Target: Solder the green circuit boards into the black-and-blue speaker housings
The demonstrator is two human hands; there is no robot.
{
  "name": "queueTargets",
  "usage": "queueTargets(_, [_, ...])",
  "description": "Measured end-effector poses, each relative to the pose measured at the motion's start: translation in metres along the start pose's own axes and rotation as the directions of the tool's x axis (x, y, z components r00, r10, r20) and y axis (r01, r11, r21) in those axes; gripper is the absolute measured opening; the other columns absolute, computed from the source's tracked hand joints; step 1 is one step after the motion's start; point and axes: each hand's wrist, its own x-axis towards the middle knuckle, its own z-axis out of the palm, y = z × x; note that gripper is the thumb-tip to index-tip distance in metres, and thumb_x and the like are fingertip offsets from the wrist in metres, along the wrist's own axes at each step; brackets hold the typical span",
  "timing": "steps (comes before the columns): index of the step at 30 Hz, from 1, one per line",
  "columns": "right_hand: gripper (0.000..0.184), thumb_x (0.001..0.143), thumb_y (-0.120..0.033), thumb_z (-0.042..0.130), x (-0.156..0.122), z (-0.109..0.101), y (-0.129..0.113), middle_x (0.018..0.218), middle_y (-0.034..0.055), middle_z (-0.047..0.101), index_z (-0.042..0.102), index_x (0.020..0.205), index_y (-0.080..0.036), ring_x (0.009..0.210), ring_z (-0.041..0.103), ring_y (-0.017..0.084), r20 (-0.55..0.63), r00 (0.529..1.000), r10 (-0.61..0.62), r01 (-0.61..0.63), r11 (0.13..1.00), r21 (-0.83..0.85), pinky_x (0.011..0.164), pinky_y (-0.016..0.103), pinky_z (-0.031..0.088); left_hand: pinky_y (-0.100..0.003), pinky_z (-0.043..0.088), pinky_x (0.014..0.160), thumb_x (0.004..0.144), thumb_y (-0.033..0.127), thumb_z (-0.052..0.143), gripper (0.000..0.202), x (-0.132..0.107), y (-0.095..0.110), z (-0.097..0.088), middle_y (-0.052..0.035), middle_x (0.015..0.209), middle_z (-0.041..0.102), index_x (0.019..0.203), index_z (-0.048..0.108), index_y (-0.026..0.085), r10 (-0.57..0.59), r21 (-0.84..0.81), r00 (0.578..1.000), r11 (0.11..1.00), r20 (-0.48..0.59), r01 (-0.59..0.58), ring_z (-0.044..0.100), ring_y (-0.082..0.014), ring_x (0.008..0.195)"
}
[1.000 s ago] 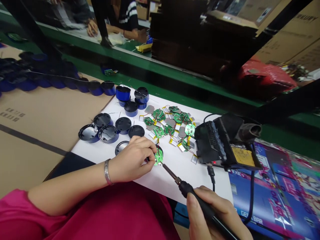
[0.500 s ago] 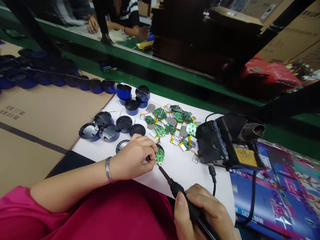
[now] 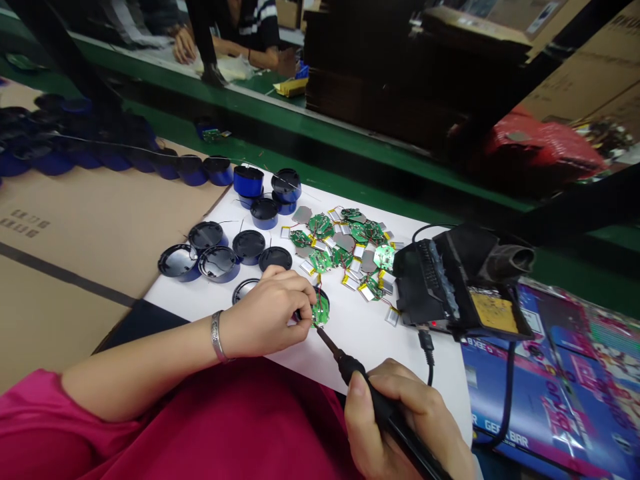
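Note:
In my right hand (image 3: 400, 420) is a black soldering iron (image 3: 353, 371), gripped like a pen. Its tip reaches the lower edge of a round green circuit board (image 3: 321, 309), at or very near the surface. My left hand (image 3: 274, 310) is closed in a pinch at the board's left side; what lies between the fingertips is too small to make out. Under the board a dark round cup shows in part. Just left of my fingers stands another black-lined cup (image 3: 245, 291), partly covered by the hand. Thin red wires rise from the board toward a small silver battery (image 3: 307, 267).
Several blue cups with black insides (image 3: 219, 263) stand on the white sheet (image 3: 350, 340). Behind my hands lies a pile of circuit boards and batteries (image 3: 345, 243). A black soldering station (image 3: 425, 283) with a yellow sponge (image 3: 494, 312) is at right. Across the bench a person's hand (image 3: 185, 47) shows.
The iron and my right hand have shifted very slightly left and up. My left hand keeps its pinch at the board. The rest of the view has moved only a little.

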Motion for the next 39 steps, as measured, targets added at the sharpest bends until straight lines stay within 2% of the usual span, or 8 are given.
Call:
queueTargets(7, [0.023, 0.090, -0.017, 0.059, 0.002, 0.001, -0.005, 0.055, -0.0049, 0.055, 0.051, 0.068, -0.020, 0.045, 0.057, 0.007, -0.016, 1.000, -0.010, 0.010, 0.999, -0.050, 0.045, 0.018, 0.044, -0.033, 0.031, 0.088, 0.076, 0.010, 0.062, 0.015, 0.001, 0.000, -0.001, 0.0020, 0.093, 0.071, 0.064, 0.065, 0.018, -0.011, -0.007, 1.000, 1.000, 0.008, 0.011, 0.064, -0.0137, 0.091])
queueTargets(13, [0.018, 0.090, -0.022, 0.058, 0.001, 0.011, -0.015, 0.056, -0.0046, 0.055, 0.051, 0.074, -0.021, 0.047, 0.054, 0.009, -0.183, 0.981, 0.061, -0.071, 0.996, -0.050, 0.051, 0.022, 0.044, -0.033, 0.030, 0.087, 0.075, 0.010, 0.062, 0.014, 0.001, 0.000, -0.002, 0.0018, 0.093, 0.071, 0.063, 0.064, 0.017, -0.018, -0.004, 1.000, 1.000, 0.015, 0.018, 0.063, -0.0138, 0.091])
queueTargets(15, [0.019, 0.090, -0.024, 0.058, 0.001, 0.013, -0.017, 0.055, -0.0044, 0.055, 0.052, 0.073, -0.021, 0.047, 0.053, 0.009, -0.190, 0.979, 0.079, -0.087, 0.995, -0.038, 0.052, 0.023, 0.044, -0.033, 0.030, 0.087, 0.075, 0.010, 0.062, 0.014, 0.001, 0.000, -0.002, 0.0017, 0.093, 0.071, 0.063, 0.064, 0.017, -0.019, -0.007, 1.000, 1.000, 0.018, 0.020, 0.063, -0.0138, 0.091])
queueTargets(22, [0.029, 0.091, -0.023, 0.057, 0.004, 0.011, -0.019, 0.053, -0.0030, 0.052, 0.050, 0.063, -0.022, 0.047, 0.051, 0.010, -0.135, 0.989, 0.056, -0.071, 0.992, -0.108, 0.051, 0.025, 0.041, -0.034, 0.029, 0.088, 0.075, 0.011, 0.062, 0.014, 0.002, 0.000, 0.000, 0.0020, 0.093, 0.070, 0.063, 0.065, 0.018, -0.024, -0.007, 0.999, 1.000, 0.026, 0.025, 0.063, -0.0136, 0.091])
queueTargets(27, [0.026, 0.089, -0.020, 0.058, 0.008, 0.008, -0.021, 0.053, -0.0032, 0.051, 0.049, 0.064, -0.022, 0.047, 0.051, 0.011, -0.046, 0.998, -0.047, 0.037, 0.979, -0.201, 0.048, 0.027, 0.036, -0.034, 0.029, 0.088, 0.076, 0.011, 0.062, 0.014, 0.002, 0.000, -0.001, 0.0016, 0.093, 0.070, 0.063, 0.065, 0.018, -0.034, -0.010, 0.998, 0.999, 0.044, 0.034, 0.063, -0.0139, 0.091])
queueTargets(34, [0.014, 0.085, -0.011, 0.060, 0.014, 0.011, -0.029, 0.055, -0.0055, 0.047, 0.051, 0.077, -0.019, 0.046, 0.045, 0.009, -0.152, 0.978, -0.145, 0.112, 0.972, -0.208, 0.048, 0.026, 0.034, -0.034, 0.029, 0.087, 0.075, 0.010, 0.062, 0.014, 0.003, 0.000, -0.001, 0.0020, 0.093, 0.070, 0.063, 0.065, 0.018, -0.028, -0.010, 0.999, 1.000, 0.036, 0.028, 0.063, -0.0137, 0.091])
queueTargets(36, [0.017, 0.085, -0.013, 0.060, 0.013, 0.006, -0.027, 0.054, -0.0057, 0.048, 0.051, 0.072, -0.020, 0.046, 0.047, 0.009, -0.107, 0.985, -0.136, 0.110, 0.969, -0.222, 0.047, 0.025, 0.035, -0.034, 0.029, 0.087, 0.075, 0.010, 0.062, 0.014, 0.003, 0.000, -0.001, 0.0018, 0.093, 0.070, 0.063, 0.065, 0.018, -0.031, -0.013, 0.999, 0.999, 0.041, 0.032, 0.064, -0.0139, 0.092])
queueTargets(39, [0.025, 0.088, -0.018, 0.059, 0.009, -0.007, -0.020, 0.052, -0.0046, 0.051, 0.051, 0.065, -0.021, 0.046, 0.052, 0.009, 0.041, 0.993, -0.111, 0.117, 0.968, -0.224, 0.044, 0.024, 0.037, -0.035, 0.029, 0.088, 0.075, 0.010, 0.063, 0.014, 0.003, 0.000, -0.001, 0.0015, 0.092, 0.070, 0.064, 0.066, 0.018, -0.048, -0.022, 0.998, 0.999, 0.052, 0.049, 0.064, -0.0144, 0.093])
